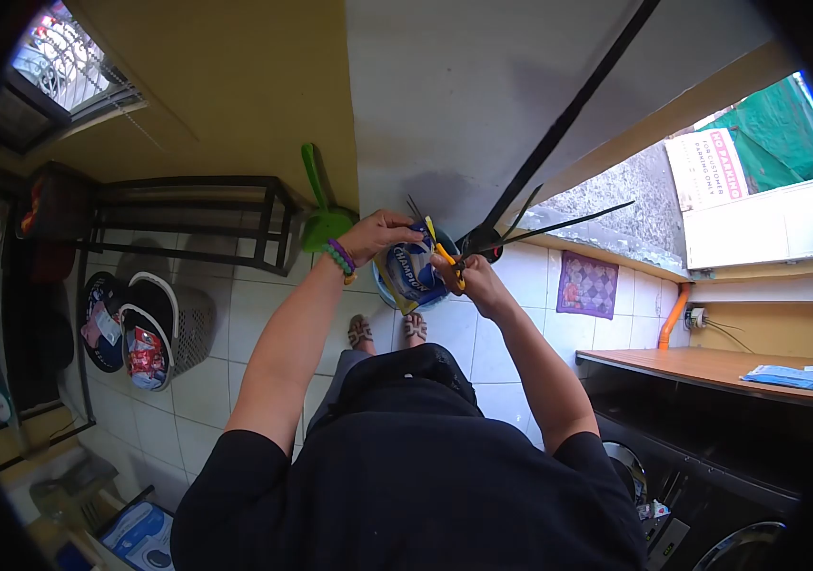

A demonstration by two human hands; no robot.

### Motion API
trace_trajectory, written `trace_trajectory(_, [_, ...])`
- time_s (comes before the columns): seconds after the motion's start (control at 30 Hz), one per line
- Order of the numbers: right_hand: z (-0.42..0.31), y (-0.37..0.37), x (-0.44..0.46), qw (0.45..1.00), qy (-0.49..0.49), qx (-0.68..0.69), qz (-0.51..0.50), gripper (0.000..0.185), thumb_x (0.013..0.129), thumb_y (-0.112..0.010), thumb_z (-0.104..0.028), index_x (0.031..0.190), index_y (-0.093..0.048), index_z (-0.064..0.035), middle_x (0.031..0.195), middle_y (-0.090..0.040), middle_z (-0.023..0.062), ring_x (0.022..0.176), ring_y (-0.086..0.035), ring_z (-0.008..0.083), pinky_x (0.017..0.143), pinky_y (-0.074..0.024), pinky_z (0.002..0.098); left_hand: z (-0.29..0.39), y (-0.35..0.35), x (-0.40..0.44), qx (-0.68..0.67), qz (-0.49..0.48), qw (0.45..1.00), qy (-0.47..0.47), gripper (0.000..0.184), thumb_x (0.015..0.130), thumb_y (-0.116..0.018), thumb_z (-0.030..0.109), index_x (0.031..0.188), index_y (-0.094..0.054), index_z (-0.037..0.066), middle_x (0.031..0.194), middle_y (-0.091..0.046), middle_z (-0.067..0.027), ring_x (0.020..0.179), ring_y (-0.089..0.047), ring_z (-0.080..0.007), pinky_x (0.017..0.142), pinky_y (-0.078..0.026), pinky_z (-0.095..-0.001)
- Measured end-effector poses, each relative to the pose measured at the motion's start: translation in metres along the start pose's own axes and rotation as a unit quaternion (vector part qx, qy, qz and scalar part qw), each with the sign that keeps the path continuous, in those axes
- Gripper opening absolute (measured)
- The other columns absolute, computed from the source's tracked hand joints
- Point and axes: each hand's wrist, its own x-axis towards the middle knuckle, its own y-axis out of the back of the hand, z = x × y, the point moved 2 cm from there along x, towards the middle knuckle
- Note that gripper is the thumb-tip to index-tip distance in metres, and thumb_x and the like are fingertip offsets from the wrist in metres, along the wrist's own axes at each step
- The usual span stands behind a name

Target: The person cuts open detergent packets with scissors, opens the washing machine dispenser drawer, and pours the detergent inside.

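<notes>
My left hand pinches the upper edge of a blue Champion packet, which hangs in front of me. In my right hand is a pair of scissors with yellow-orange handles; my fingers wrap round them. The scissors are close to the packet's upper right side; whether the blades touch it I cannot tell. Below and behind the packet stands a light-blue bucket, mostly hidden by the packet and my hands.
A green dustpan leans at the wall beside a black metal rack. Laundry baskets with packets stand left. A purple mat lies right, near a wooden counter. A black pole slants down behind my right hand.
</notes>
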Motion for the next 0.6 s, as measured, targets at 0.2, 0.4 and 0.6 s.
trace_trajectory(0.2, [0.01, 0.014, 0.012, 1.0, -0.007, -0.008, 0.011, 0.048, 0.074, -0.072, -0.047, 0.058, -0.056, -0.0052, 0.052, -0.043, -0.0035, 0.047, -0.037, 0.0067, 0.045, -0.025, 0.0228, -0.01, 0.003, 0.015, -0.027, 0.006, 0.999, 0.023, 0.016, 0.08, -0.065, 0.011, 0.092, -0.067, 0.001, 0.086, -0.067, -0.0034, 0.08, -0.06, -0.0089, 0.075, -0.046, -0.0228])
trace_trajectory(0.4, [0.044, 0.045, 0.043, 0.984, -0.096, 0.135, -0.072, 0.045, 0.076, -0.068, -0.051, 0.065, -0.055, -0.0095, 0.058, -0.05, -0.0018, 0.05, -0.046, 0.0068, 0.046, -0.0336, 0.0186, -0.021, 0.018, 0.012, -0.055, 0.071, 0.996, 0.001, 0.015, 0.08, -0.064, 0.01, 0.093, -0.066, 0.003, 0.086, -0.066, -0.0018, 0.078, -0.061, -0.0105, 0.074, -0.047, -0.0235])
trace_trajectory(0.6, [0.079, 0.077, 0.059, 0.862, -0.081, 0.456, -0.208, 0.036, 0.087, -0.056, -0.045, 0.093, -0.055, -0.0097, 0.083, -0.056, -0.0001, 0.08, -0.055, 0.0103, 0.07, -0.0429, 0.0227, -0.018, 0.022, -0.012, -0.151, 0.154, 0.974, -0.067, 0.011, 0.081, -0.063, 0.009, 0.09, -0.065, 0.003, 0.082, -0.064, -0.0018, 0.08, -0.06, -0.0114, 0.074, -0.046, -0.0267])
